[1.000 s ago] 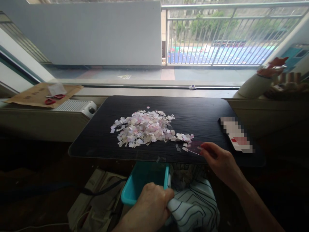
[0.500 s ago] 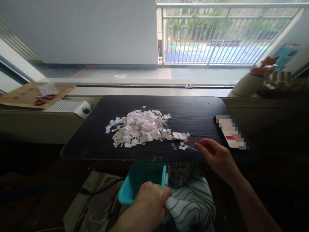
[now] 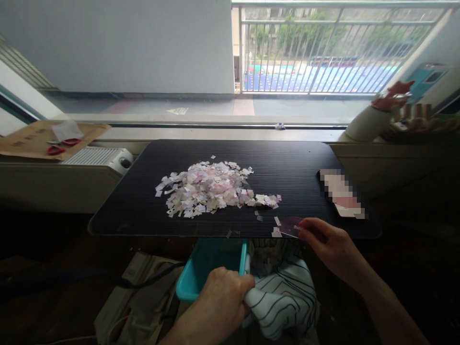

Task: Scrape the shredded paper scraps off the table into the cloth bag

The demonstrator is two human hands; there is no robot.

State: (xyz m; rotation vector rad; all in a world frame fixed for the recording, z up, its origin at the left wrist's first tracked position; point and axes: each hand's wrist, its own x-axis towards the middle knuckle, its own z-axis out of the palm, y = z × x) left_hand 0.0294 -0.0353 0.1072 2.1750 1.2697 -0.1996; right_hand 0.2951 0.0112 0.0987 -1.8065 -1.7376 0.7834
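My right hand (image 3: 332, 242) pinches a thin see-through pinkish plastic piece (image 3: 289, 226) at the front right of the black table (image 3: 125, 191). A few paper scraps (image 3: 276, 232) lie against the piece's left side, by the table's front edge. Farther left, a big heap of small cut paper pieces (image 3: 208, 187) spreads over the tabletop, with a thin tail toward the right. Below the edge, my left hand (image 3: 224, 294) is closed on the striped cloth (image 3: 283, 297), which sags open under the table. Scraps show dimly inside it. A turquoise bin (image 3: 190, 282) is beside this hand, partly covered by it.
A phone-like item (image 3: 341, 196), partly pixelated, lies at the table's right. Red-handled scissors (image 3: 57, 150) rest on a brown envelope (image 3: 32, 139) at the left, near a white heater (image 3: 97, 158). A white vase (image 3: 368, 120) stands by the window at the right.
My right hand has moved the plastic piece toward the table's front edge, with a few scraps dragged along, away from the heap's tail. My left hand stays on the cloth.
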